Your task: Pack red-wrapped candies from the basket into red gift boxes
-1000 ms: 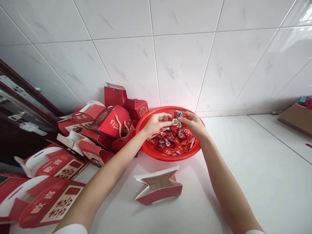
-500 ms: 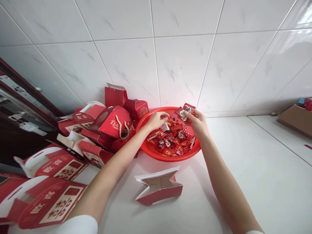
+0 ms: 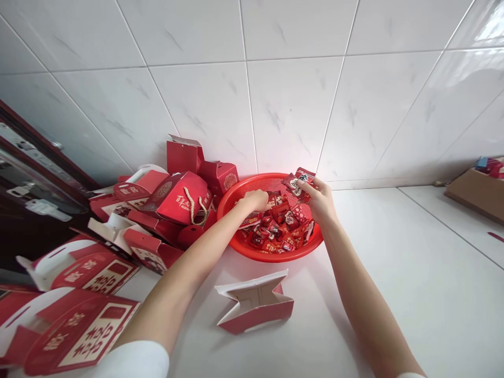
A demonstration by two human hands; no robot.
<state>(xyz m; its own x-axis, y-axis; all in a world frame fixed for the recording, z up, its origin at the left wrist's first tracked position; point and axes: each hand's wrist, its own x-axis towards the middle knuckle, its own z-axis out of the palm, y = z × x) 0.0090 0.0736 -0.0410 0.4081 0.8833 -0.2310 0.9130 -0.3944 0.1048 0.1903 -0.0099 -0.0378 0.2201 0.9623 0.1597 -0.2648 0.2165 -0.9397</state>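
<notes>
A red plastic basket [image 3: 271, 257] holds many red-wrapped candies [image 3: 281, 226]. My left hand [image 3: 255, 200] reaches into its left side, down on the candies, with fingers curled under; what they pinch, if anything, is hidden. Above the basket's right rim, my right hand [image 3: 322, 202] is closed on several wrapped candies [image 3: 297, 181], their red packets showing between thumb and fingers. In front of the basket stands a small red paper box [image 3: 255, 307], its top open and its white inside showing; neither hand touches it.
Red gift boxes [image 3: 177, 197], some with rope handles, crowd the counter's left side. Larger open boxes with handles [image 3: 84, 336] stand nearer. A brown cardboard box [image 3: 476, 194] sits at the far right. White tiled wall [image 3: 291, 110] rises behind the basket.
My left hand has moved slightly right and down into the candies, its fingers now turned under. A white-patterned packet near its fingers is no longer visible. The right hand stays holding its candies.
</notes>
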